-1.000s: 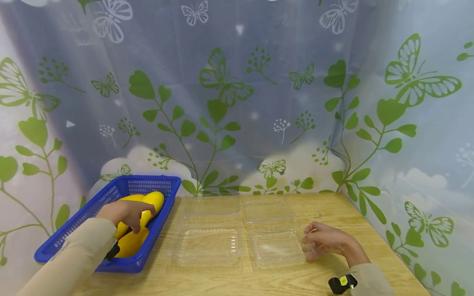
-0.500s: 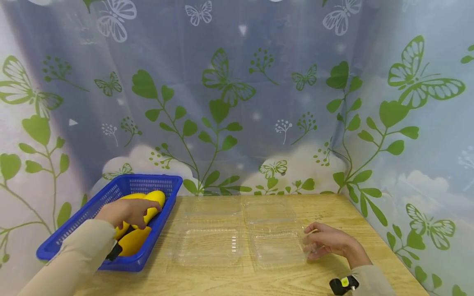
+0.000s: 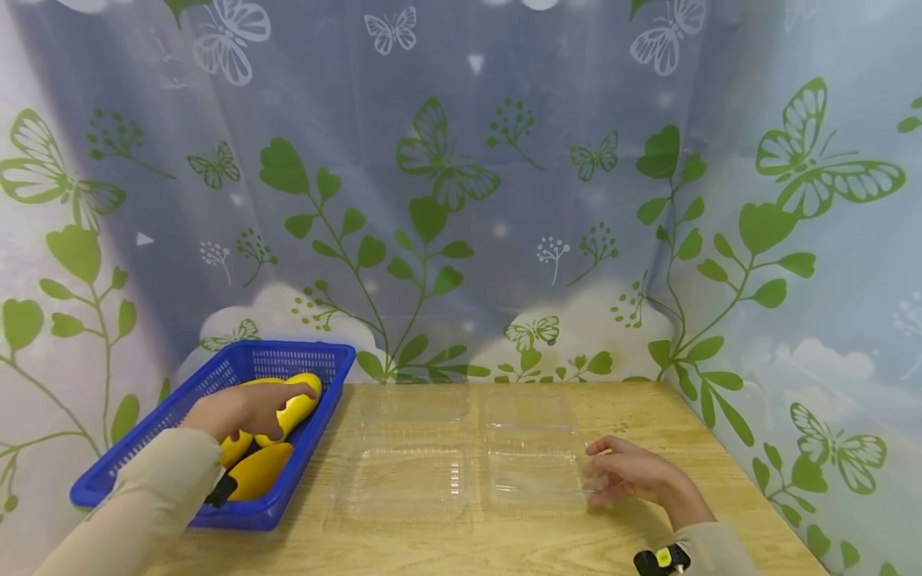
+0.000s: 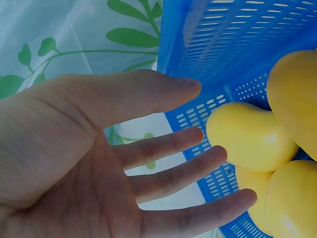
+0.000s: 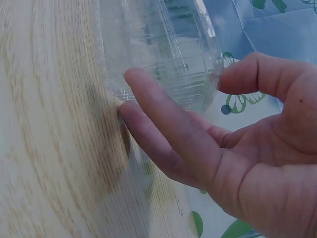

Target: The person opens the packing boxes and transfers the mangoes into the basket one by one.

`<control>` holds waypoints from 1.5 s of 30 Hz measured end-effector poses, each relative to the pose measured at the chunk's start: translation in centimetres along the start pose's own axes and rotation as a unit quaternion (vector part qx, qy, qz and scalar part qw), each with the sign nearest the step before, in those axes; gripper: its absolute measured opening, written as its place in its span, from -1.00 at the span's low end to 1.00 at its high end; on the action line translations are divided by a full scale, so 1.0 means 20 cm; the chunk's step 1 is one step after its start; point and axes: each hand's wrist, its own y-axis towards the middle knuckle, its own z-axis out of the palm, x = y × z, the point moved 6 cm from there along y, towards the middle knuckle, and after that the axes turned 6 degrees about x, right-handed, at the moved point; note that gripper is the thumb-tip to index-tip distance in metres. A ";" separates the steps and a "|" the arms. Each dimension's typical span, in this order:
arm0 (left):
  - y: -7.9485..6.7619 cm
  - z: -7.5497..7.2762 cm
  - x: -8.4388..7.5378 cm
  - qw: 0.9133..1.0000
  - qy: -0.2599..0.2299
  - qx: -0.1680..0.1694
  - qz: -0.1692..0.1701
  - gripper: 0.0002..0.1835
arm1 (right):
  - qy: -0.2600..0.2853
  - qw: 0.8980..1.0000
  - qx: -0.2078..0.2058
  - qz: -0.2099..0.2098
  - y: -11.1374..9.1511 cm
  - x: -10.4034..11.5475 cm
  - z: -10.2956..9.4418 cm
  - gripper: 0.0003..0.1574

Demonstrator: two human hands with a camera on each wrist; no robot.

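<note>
My left hand [image 3: 248, 410] hovers over the blue plastic basket [image 3: 270, 516], its fingers spread above the yellow mangoes. In the left wrist view, the left hand [image 4: 109, 198] has thumb and fingers extended, with the fingertips close to a mango [image 4: 247, 141]; contact is unclear. A yellow mango [image 3: 298, 410] lies at the far side and a deeper yellow mango [image 3: 261, 474] nearer me. My right hand [image 3: 634, 472] rests at the right side of a clear plastic box [image 3: 533, 478]. Up close, the right hand [image 5: 223, 153] touches the box's rim with the thumb, fingers loosely extended along its wall.
A second clear plastic box [image 3: 403, 480] lies left of the first, between it and the basket. Their clear lids lie folded back behind them. All stand on a wooden table [image 3: 432, 548]. A printed curtain [image 3: 461, 264] closes off the back and sides.
My right hand and the clear box beside it have shifted slightly left. My left hand has stayed over the basket, its fingers edging toward the far mango.
</note>
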 end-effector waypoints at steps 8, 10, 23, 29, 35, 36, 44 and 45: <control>0.00 0.01 -0.02 0.998 -0.001 -0.027 0.049 -0.16 | 0.003 1.000 -0.009 -0.002 -0.01 -0.01 -0.01 -0.27; 0.00 0.01 -0.03 0.997 0.003 -0.033 0.067 -0.18 | 0.003 1.000 -0.013 0.000 -0.01 -0.01 -0.02 -0.25; 0.00 -0.04 -0.19 0.986 0.046 -0.108 0.122 -0.11 | -0.001 0.998 -0.067 -0.007 -0.03 0.01 -0.05 -0.26; 0.00 -0.03 -0.27 0.978 0.028 -0.135 0.159 -0.09 | -0.012 0.994 -0.105 -0.021 -0.03 0.05 -0.07 -0.31; 0.02 0.00 -0.32 0.974 0.022 -0.153 0.166 -0.11 | -0.036 0.991 -0.130 -0.020 -0.03 0.07 -0.08 -0.33; 0.02 0.01 -0.32 0.974 0.016 -0.152 0.166 -0.12 | -0.041 0.990 -0.134 -0.020 -0.03 0.07 -0.08 -0.33; 0.03 0.06 -0.42 0.964 -0.030 -0.160 0.208 -0.16 | -0.059 0.986 -0.151 -0.030 -0.05 0.10 -0.09 -0.33; 0.03 0.07 -0.43 0.963 -0.031 -0.163 0.212 -0.16 | -0.062 0.986 -0.151 -0.032 -0.05 0.11 -0.09 -0.32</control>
